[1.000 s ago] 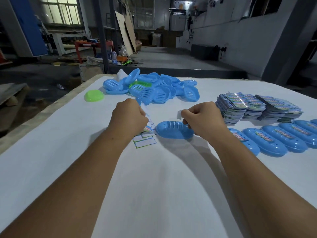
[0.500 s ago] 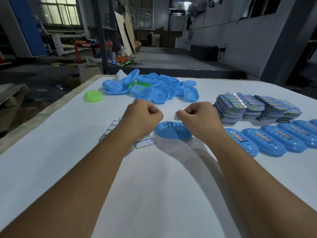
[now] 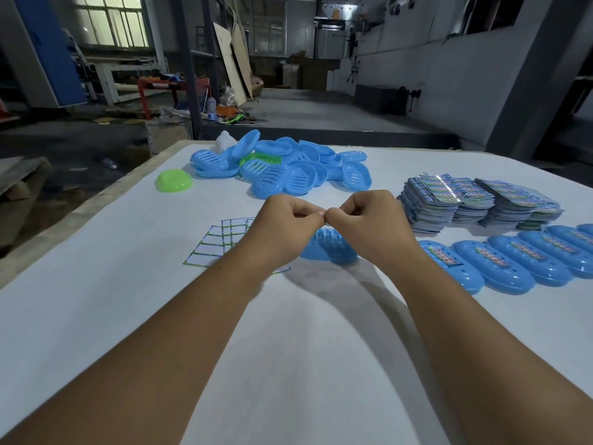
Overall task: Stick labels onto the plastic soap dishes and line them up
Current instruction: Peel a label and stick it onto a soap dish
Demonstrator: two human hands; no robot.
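My left hand (image 3: 288,226) and my right hand (image 3: 365,220) meet fingertip to fingertip just above a blue soap dish (image 3: 333,250) that lies upside down on the white table (image 3: 305,332). Both hands have curled fingers and pinch a small label between them; the fingers hide most of it. A peeled label sheet (image 3: 218,242) lies flat to the left, partly under my left wrist. At the right, several labelled blue dishes (image 3: 500,264) stand side by side in a row.
A pile of unlabelled blue dishes (image 3: 282,168) sits at the back, with a green dish (image 3: 174,180) to its left and a white object (image 3: 224,141) behind. Stacks of label sheets (image 3: 465,203) stand at the back right. The table's left edge (image 3: 96,203) runs diagonally.
My left hand has let the label sheet down onto the table and moved right. Both hands have risen and come together over the blue dish.
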